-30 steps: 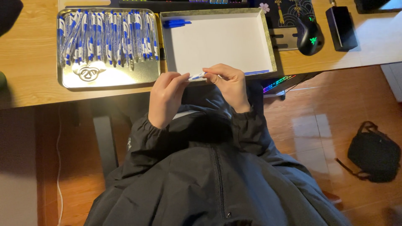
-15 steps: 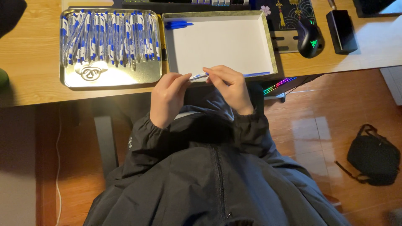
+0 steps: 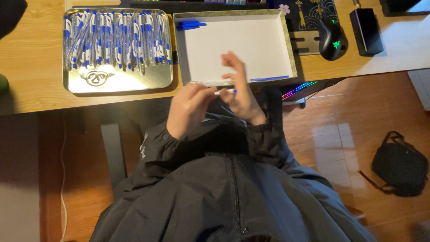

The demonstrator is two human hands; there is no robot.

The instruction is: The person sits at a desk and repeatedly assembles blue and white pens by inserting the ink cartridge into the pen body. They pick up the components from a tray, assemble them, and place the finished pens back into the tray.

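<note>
My left hand and my right hand meet just below the desk edge, both gripping one clear pen with a blue tip. The right hand's fingers are raised over the front rim of a white-lined box. That box holds blue pens in its far left corner and a blue pen along its front wall. To the left, a shiny metal tray is packed with several clear and blue pens.
A black computer mouse with a green light lies right of the box, beside a black rectangular device. The wooden desk spans the top. A black bag lies on the wooden floor at right.
My right hand has turned upright and lifted its fingers over the box rim. The left hand stayed on the pen. The camera shifted slightly.
</note>
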